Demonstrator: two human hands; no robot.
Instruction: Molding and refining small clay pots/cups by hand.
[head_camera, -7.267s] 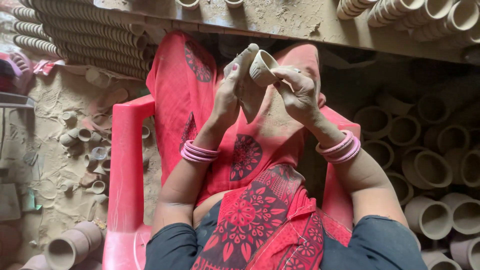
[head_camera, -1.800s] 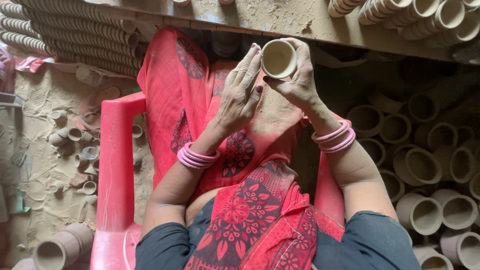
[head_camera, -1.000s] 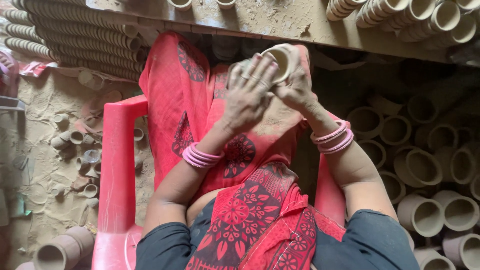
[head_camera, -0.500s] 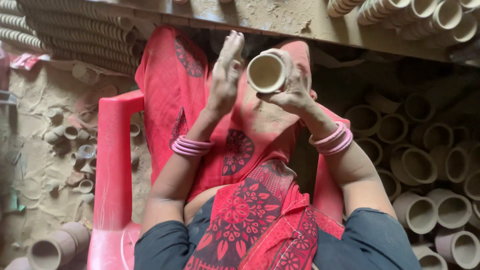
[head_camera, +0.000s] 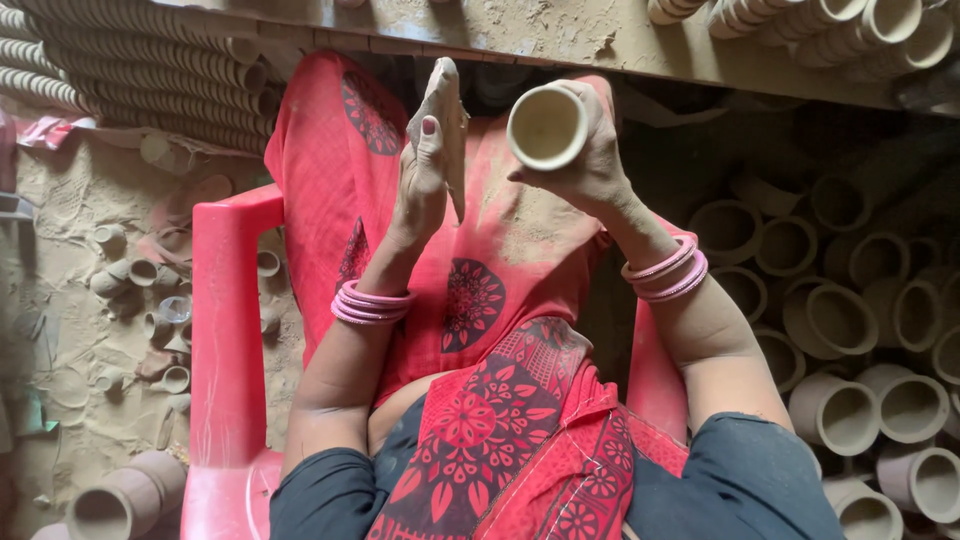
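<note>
Right hand (head_camera: 590, 160) grips clay cup (head_camera: 547, 127) — stacked cups (head_camera: 850, 330) crowd beside.

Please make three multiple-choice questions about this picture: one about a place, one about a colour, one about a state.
1. Where do the long rows of stacked cups lie?
A. upper left
B. lower right
C. on the lap

2. What colour is the plastic chair?
A. blue
B. red
C. white

3. How is the left hand?
A. closed around the cup
B. flat and open, apart from the cup
C. resting on the chair arm

Answers:
1 A: the stacked cup rows run along the upper left.
2 B: the chair is red.
3 B: the left hand stands flat beside the clay cup, which only the right hand holds.
</note>
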